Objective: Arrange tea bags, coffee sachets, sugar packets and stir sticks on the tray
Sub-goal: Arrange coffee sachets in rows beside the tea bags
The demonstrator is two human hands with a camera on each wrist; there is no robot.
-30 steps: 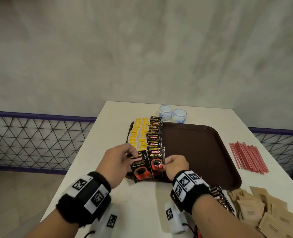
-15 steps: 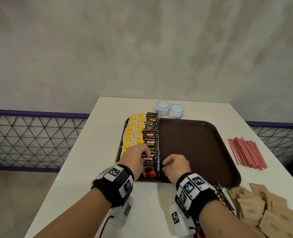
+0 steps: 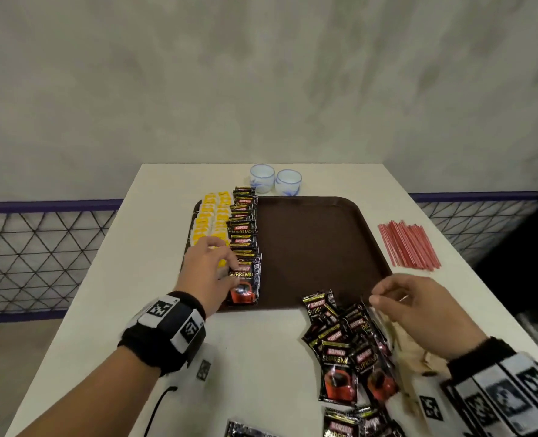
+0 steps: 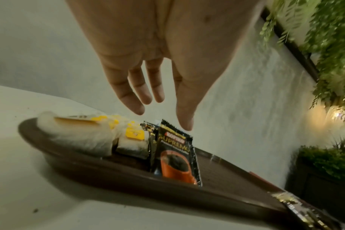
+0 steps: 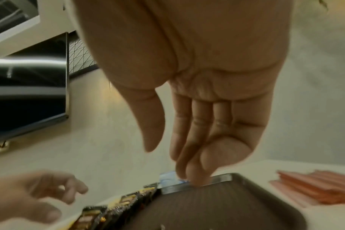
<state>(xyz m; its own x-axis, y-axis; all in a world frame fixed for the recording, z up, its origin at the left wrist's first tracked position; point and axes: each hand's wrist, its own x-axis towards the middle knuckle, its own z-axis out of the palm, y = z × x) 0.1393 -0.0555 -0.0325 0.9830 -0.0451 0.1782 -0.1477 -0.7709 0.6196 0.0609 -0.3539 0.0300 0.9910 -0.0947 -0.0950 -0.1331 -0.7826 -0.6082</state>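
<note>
Where the brown tray [image 3: 318,247] holds tea bags [image 3: 211,222] and a row of coffee sachets [image 3: 244,234] along its left side, the left hand [image 3: 209,272] hovers, fingers relaxed. The right hand [image 3: 419,307], fingers loose and empty, hangs above loose sachets [image 3: 346,351] on the tabletop [image 3: 255,357].

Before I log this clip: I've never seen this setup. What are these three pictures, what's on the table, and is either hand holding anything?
No machine here: a person wears cameras on the head and both wrists. The head view looks down at the table; each wrist view looks along one hand. A brown tray holds rows of yellow tea bags and black coffee sachets. More loose sachets, brown sugar packets, red stir sticks and two cups lie off the tray. The left hand hovers open over the rows; the right hand reaches over the loose pile. Neither has a grip on anything.
</note>
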